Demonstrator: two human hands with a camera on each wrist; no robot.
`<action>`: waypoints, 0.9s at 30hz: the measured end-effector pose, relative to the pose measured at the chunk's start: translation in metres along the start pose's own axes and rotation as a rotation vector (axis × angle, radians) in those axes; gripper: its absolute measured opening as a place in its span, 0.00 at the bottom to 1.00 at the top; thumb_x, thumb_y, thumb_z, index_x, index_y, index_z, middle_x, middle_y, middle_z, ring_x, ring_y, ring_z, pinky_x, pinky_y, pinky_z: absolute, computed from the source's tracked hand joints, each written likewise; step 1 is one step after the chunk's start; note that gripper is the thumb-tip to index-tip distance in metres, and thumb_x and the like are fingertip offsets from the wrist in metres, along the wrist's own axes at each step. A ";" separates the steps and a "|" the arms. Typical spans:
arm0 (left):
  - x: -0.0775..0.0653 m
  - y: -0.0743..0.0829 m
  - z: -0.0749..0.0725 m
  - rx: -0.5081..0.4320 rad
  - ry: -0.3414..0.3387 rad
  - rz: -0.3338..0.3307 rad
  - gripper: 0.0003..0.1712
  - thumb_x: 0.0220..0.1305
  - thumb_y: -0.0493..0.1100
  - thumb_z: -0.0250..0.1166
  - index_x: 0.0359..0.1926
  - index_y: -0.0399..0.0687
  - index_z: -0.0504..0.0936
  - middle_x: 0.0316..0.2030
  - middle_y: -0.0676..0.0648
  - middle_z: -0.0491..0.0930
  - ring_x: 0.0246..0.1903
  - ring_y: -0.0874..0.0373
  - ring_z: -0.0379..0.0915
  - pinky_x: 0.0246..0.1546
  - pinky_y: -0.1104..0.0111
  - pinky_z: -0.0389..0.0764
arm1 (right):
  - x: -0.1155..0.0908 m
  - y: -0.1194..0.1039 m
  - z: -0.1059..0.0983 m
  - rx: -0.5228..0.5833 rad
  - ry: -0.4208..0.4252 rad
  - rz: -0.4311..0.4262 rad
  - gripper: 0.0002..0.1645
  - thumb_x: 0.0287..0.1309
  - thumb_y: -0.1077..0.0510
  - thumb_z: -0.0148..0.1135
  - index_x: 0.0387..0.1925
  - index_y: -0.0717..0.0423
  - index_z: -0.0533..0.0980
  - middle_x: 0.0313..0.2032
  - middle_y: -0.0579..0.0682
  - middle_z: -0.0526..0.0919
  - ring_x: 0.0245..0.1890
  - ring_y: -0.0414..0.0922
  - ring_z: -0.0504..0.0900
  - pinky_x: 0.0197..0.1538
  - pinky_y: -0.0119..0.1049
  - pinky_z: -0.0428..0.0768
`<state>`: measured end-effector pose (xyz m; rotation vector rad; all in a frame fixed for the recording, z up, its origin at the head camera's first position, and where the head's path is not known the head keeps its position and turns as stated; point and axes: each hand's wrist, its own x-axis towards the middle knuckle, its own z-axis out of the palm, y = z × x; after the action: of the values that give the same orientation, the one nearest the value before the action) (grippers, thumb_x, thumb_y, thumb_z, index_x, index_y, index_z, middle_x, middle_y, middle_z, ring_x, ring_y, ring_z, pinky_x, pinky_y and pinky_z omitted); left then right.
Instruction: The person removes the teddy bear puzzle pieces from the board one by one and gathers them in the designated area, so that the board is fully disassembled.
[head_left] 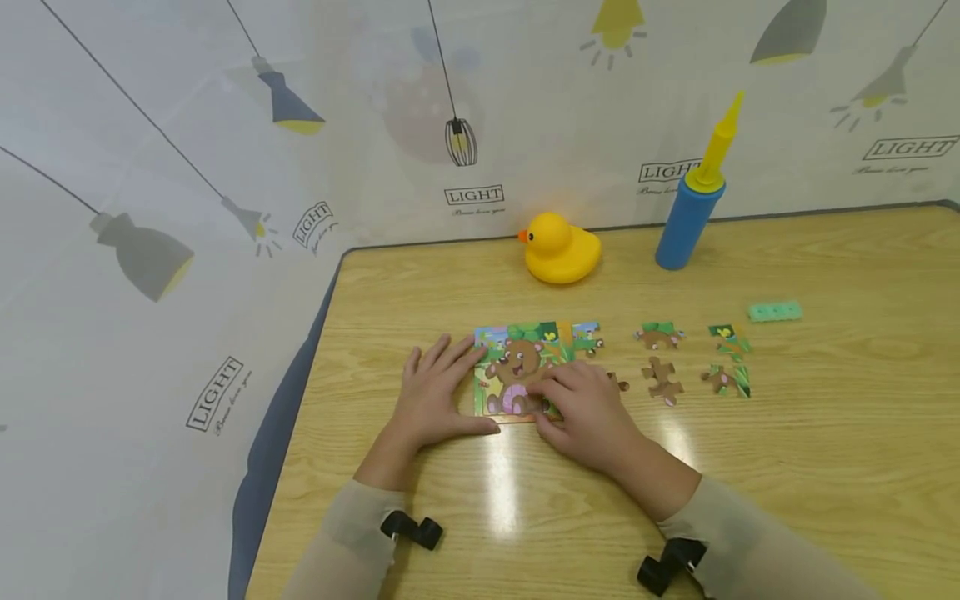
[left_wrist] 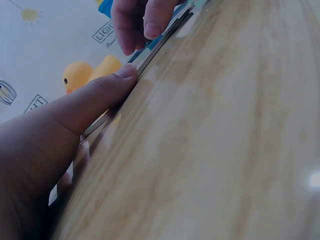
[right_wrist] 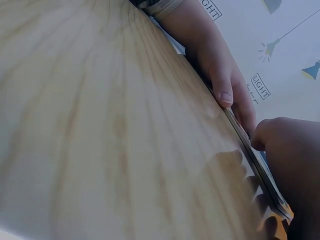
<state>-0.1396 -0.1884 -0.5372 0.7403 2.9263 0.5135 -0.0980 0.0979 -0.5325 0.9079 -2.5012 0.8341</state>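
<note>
A puzzle board (head_left: 517,367) with a brown bear picture lies flat on the table. My left hand (head_left: 437,398) rests at its left side, fingers spread over the left edge and thumb along the near edge. My right hand (head_left: 588,412) is over the lower right part, fingers bent, thumb by the near edge; no piece shows between its fingertips in the left wrist view (left_wrist: 137,22). It hides that corner. Loose puzzle pieces lie to the right: a bear's head piece (head_left: 660,336), a brown piece (head_left: 663,381), two green-edged pieces (head_left: 729,340) (head_left: 727,380) and others by the board.
Behind the board sits a yellow rubber duck (head_left: 562,250). A blue hand pump (head_left: 686,221) with a yellow nozzle stands upright to its right. One light green block (head_left: 775,312) lies beyond the pieces. A patterned curtain (head_left: 405,100) borders the wooden table (head_left: 847,400) at the back and left.
</note>
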 end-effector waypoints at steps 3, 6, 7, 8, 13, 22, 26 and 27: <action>0.000 0.000 -0.001 -0.002 -0.005 -0.004 0.70 0.44 0.87 0.71 0.85 0.70 0.58 0.85 0.62 0.48 0.84 0.49 0.36 0.77 0.35 0.34 | 0.002 -0.002 0.003 0.004 -0.007 -0.007 0.13 0.58 0.54 0.75 0.45 0.50 0.88 0.47 0.47 0.87 0.47 0.50 0.82 0.52 0.55 0.78; -0.001 0.001 -0.002 -0.005 -0.008 -0.007 0.70 0.44 0.86 0.71 0.85 0.70 0.58 0.84 0.62 0.48 0.84 0.49 0.36 0.77 0.35 0.34 | 0.004 -0.005 0.005 0.027 -0.011 -0.015 0.12 0.59 0.55 0.74 0.45 0.50 0.88 0.47 0.46 0.87 0.48 0.50 0.82 0.51 0.54 0.77; -0.001 0.002 -0.002 -0.006 -0.010 -0.009 0.70 0.44 0.86 0.71 0.85 0.70 0.58 0.84 0.62 0.48 0.84 0.49 0.36 0.77 0.35 0.34 | 0.005 -0.005 0.005 0.038 -0.015 -0.022 0.12 0.59 0.55 0.74 0.45 0.50 0.88 0.47 0.46 0.87 0.48 0.50 0.82 0.51 0.54 0.77; -0.001 0.002 -0.003 -0.007 -0.011 -0.010 0.70 0.44 0.86 0.71 0.85 0.70 0.58 0.84 0.62 0.48 0.84 0.49 0.36 0.77 0.35 0.34 | 0.006 -0.006 0.006 0.051 -0.022 -0.029 0.12 0.60 0.55 0.74 0.45 0.50 0.88 0.48 0.46 0.87 0.49 0.50 0.82 0.51 0.53 0.77; -0.001 0.003 -0.004 -0.010 -0.017 -0.012 0.70 0.44 0.87 0.71 0.85 0.70 0.58 0.84 0.62 0.48 0.84 0.49 0.36 0.77 0.35 0.33 | 0.008 -0.009 0.008 0.094 -0.043 -0.063 0.14 0.60 0.55 0.75 0.47 0.51 0.87 0.49 0.47 0.86 0.52 0.50 0.81 0.54 0.53 0.77; -0.002 0.004 -0.006 -0.011 -0.006 -0.006 0.70 0.44 0.86 0.71 0.85 0.69 0.60 0.84 0.60 0.50 0.84 0.47 0.38 0.76 0.33 0.35 | 0.015 -0.017 0.011 0.078 -0.083 -0.009 0.16 0.63 0.53 0.73 0.51 0.51 0.87 0.48 0.47 0.85 0.48 0.50 0.79 0.50 0.53 0.77; -0.002 0.004 -0.006 -0.012 -0.019 -0.013 0.70 0.44 0.86 0.71 0.85 0.69 0.59 0.85 0.61 0.49 0.84 0.48 0.37 0.77 0.34 0.34 | 0.019 -0.021 0.014 0.035 -0.139 0.086 0.18 0.65 0.49 0.72 0.53 0.49 0.86 0.48 0.46 0.83 0.47 0.50 0.78 0.49 0.54 0.77; -0.002 0.004 -0.006 -0.011 -0.021 -0.015 0.70 0.44 0.86 0.71 0.85 0.69 0.59 0.85 0.61 0.49 0.84 0.48 0.36 0.77 0.35 0.34 | 0.020 -0.022 0.015 0.029 -0.149 0.106 0.18 0.65 0.48 0.72 0.54 0.49 0.86 0.48 0.46 0.83 0.46 0.50 0.78 0.49 0.54 0.77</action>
<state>-0.1368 -0.1875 -0.5301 0.7177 2.9051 0.5163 -0.0999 0.0658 -0.5254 0.8827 -2.6925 0.8667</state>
